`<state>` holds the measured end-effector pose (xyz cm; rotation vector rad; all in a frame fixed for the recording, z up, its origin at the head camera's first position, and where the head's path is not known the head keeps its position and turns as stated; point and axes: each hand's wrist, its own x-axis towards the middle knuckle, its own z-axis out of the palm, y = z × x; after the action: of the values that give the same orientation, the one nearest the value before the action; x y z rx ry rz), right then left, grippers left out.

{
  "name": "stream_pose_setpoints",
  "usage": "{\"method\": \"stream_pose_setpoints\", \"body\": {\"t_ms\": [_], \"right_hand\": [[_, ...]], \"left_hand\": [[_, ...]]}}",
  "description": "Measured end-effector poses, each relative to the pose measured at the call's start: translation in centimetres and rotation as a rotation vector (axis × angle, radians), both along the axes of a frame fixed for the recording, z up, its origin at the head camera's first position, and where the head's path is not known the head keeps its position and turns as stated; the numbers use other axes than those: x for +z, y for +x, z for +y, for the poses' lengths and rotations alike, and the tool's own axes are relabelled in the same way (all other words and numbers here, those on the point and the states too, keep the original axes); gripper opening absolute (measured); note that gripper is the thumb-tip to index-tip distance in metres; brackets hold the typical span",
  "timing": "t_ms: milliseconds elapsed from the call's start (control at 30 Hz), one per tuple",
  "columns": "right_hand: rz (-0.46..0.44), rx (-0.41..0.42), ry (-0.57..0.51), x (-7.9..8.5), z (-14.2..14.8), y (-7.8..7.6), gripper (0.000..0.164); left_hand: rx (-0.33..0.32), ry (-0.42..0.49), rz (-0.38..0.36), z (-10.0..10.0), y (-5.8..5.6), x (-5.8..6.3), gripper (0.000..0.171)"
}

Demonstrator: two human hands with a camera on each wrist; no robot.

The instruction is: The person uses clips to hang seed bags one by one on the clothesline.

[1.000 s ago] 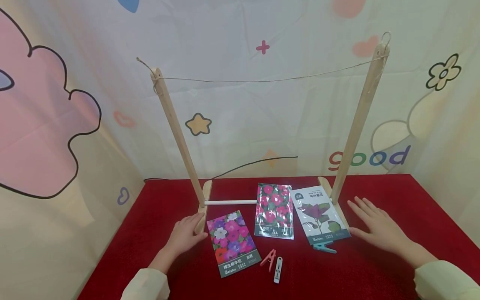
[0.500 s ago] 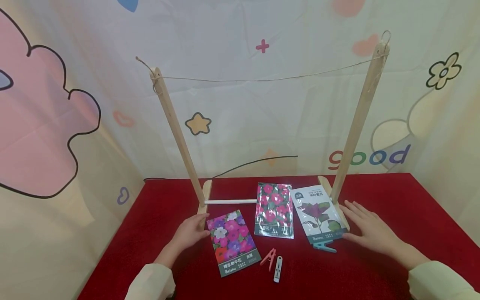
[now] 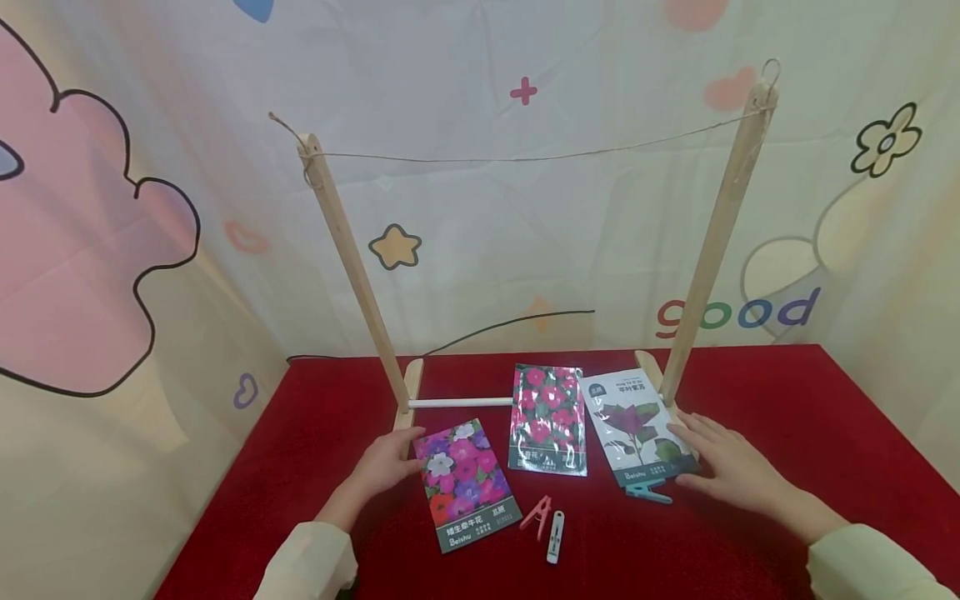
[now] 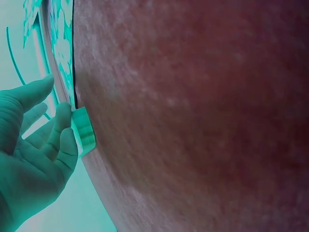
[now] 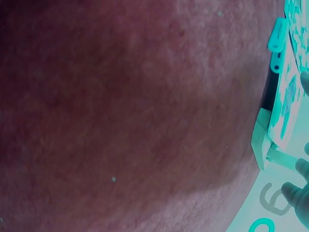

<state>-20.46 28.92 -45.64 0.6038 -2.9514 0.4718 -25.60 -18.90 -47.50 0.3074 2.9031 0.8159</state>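
My left hand (image 3: 381, 468) lies beside the left wooden foot (image 3: 406, 421) of a stand, its thumb near a seed packet (image 3: 467, 485) with mixed petunia-like flowers. In the left wrist view the fingers (image 4: 60, 123) are relaxed, close to the foot's end. My right hand (image 3: 738, 468) has its fingers spread at the right edge of a white seed packet (image 3: 637, 425) with a purple-leaved plant; contact is unclear. A pink-flowered packet (image 3: 547, 421) lies between these two. Below them are a pink clothespin (image 3: 542, 508), a white clothespin (image 3: 555, 537) and a blue clothespin (image 3: 648, 492).
Two wooden posts, a left post (image 3: 352, 267) and a right post (image 3: 722, 242), rise from the red tabletop (image 3: 810, 417). Twine (image 3: 480, 159) is strung between their tops. A white rod (image 3: 461, 403) links their bases. Behind hangs a printed curtain (image 3: 570, 233).
Both hands have moved slightly inward: the left hand to the right, and the right hand left to the edge of the white packet. Packets and clothespins have stayed in place.
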Motion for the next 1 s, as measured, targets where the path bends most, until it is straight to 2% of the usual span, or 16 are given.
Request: {"method": "stream_pose_setpoints", "body": {"t_ms": [133,367,667,1000], "right_hand": [[-0.006,0.014,-0.013,-0.2,-0.3,0.0,0.078],[-0.048,0.014,-0.043,-0.4,-0.8,0.2,0.076],[-0.072,0.031,-0.023,-1.0,-1.3,0.4,0.068],[-0.066,0.056,-0.022,-1.5,-1.6,0.4,0.064]], "left_hand": [[-0.003,-0.021,-0.011,0.5,0.1,0.2,0.053],[0.030,-0.043,-0.033,1.2,0.2,0.8,0.055],[0.039,-0.078,-0.060,1.6,-0.1,0.6,0.054],[0.009,-0.075,-0.058,1.9,0.0,0.6,0.052]]}}
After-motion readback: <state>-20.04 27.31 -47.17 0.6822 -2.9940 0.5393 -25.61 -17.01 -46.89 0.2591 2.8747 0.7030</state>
